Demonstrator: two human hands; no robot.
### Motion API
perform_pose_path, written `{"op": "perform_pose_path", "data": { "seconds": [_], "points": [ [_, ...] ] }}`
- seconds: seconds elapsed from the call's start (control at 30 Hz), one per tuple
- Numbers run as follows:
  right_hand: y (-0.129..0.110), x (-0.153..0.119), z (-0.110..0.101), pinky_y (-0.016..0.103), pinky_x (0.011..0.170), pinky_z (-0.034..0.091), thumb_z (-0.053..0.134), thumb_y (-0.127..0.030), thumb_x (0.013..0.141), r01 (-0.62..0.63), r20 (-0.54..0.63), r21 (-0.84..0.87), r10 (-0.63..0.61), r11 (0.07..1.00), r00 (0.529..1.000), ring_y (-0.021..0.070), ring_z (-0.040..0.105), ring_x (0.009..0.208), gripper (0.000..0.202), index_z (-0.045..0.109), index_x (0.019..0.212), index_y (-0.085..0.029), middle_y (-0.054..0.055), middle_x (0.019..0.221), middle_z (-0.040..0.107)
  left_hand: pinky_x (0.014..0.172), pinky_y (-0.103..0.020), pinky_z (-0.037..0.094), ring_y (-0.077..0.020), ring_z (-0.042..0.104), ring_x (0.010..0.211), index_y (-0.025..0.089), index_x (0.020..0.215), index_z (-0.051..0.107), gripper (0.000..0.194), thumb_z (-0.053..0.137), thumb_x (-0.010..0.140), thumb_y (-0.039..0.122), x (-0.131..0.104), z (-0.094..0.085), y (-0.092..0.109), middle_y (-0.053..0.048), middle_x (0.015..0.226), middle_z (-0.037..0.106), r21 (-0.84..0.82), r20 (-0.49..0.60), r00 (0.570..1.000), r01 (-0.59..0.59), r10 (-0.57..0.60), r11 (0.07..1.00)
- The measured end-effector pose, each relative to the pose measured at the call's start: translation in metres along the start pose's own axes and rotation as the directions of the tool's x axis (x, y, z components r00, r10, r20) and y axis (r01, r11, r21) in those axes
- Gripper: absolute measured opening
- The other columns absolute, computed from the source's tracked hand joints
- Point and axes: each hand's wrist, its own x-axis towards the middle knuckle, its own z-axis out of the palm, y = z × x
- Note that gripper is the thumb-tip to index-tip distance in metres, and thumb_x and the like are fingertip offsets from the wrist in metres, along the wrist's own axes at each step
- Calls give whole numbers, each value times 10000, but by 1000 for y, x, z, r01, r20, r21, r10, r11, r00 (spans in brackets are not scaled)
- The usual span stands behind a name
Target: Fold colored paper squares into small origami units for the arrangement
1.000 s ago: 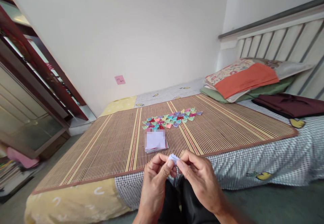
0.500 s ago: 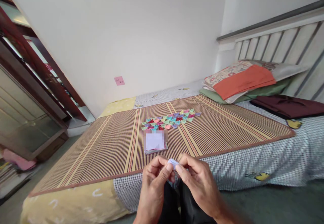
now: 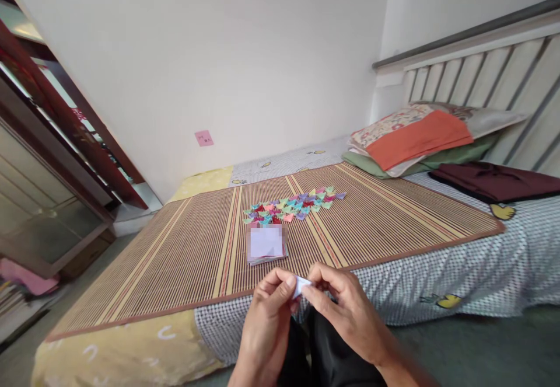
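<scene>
Between my two hands is a small folded piece of pale lilac paper (image 3: 301, 285), held just in front of the bed's edge. My left hand (image 3: 270, 311) pinches its left side between thumb and forefinger. On its right side, the thumb and fingers of my right hand (image 3: 345, 308) press on it. Beyond the hands, a stack of paper sheets (image 3: 266, 244) with a lilac one on top lies on the mat. Behind that stack sit several small folded paper shapes (image 3: 301, 205) in many colours, laid in slanting rows.
A striped woven mat (image 3: 175, 264) covers much of the bed. Pillows (image 3: 420, 142) and a dark maroon folded cloth (image 3: 494, 181) lie at the right by the white headboard (image 3: 476, 83). At the left stands a glass-panelled cabinet (image 3: 39, 194). A pink note (image 3: 203, 138) is on the wall.
The lilac paper has turned between my fingers and now shows a more pointed, triangular outline. My fingers have shifted slightly on it. The view has moved a little.
</scene>
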Motion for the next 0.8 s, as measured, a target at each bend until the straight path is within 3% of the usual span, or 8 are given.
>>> {"op": "perform_pose_path", "data": {
  "seconds": [0.13, 0.33, 0.5, 0.7, 0.8],
  "points": [
    [2, 1, 1, 249, 696, 491, 664, -313, 1000, -29, 0, 55, 30, 998, 1000, 158, 633, 737, 189, 660, 848, -201, -6, 778, 676, 645, -202, 483, -100, 534, 647, 135, 649, 696, 381, 1038, 573, 284, 2, 0, -2, 18, 660, 568, -230, -48, 987, 140, -155, 963],
    [3, 0, 4, 265, 731, 521, 665, -305, 1001, -16, -12, 104, 18, 994, 1000, 170, 674, 755, 191, 654, 842, -200, 4, 777, 693, 528, -160, 456, -47, 483, 524, 100, 665, 744, 357, 1055, 530, 212, 2, 4, -5, 14, 632, 621, -374, 36, 975, 217, -220, 902],
    [-2, -1, 3, 267, 723, 533, 611, -280, 1019, 4, -10, 156, -3, 988, 1000, 165, 668, 748, 189, 644, 851, -199, 7, 776, 668, 583, -176, 509, -87, 594, 590, 125, 679, 729, 327, 1025, 620, 251, -3, 5, -3, 0, 651, 660, -323, 26, 986, 165, -165, 932],
    [-3, -2, 6, 259, 693, 551, 587, -310, 1042, -7, -4, 198, 8, 980, 1000, 166, 686, 733, 214, 648, 873, -196, 11, 756, 666, 576, -192, 475, -100, 595, 582, 154, 719, 710, 308, 967, 721, 323, -5, 2, -2, 13, 638, 644, -187, 24, 996, 92, -89, 978],
    [0, -3, 11, 254, 700, 569, 594, -289, 1036, 33, -81, 189, -18, 981, 997, 161, 695, 715, 151, 631, 915, -207, 2, 771, 663, 608, -206, 458, -103, 568, 597, 158, 733, 716, 294, 920, 785, 362, -6, 2, -2, 0, 647, 659, -100, 28, 1000, 11, -8, 995]
  ]
}}
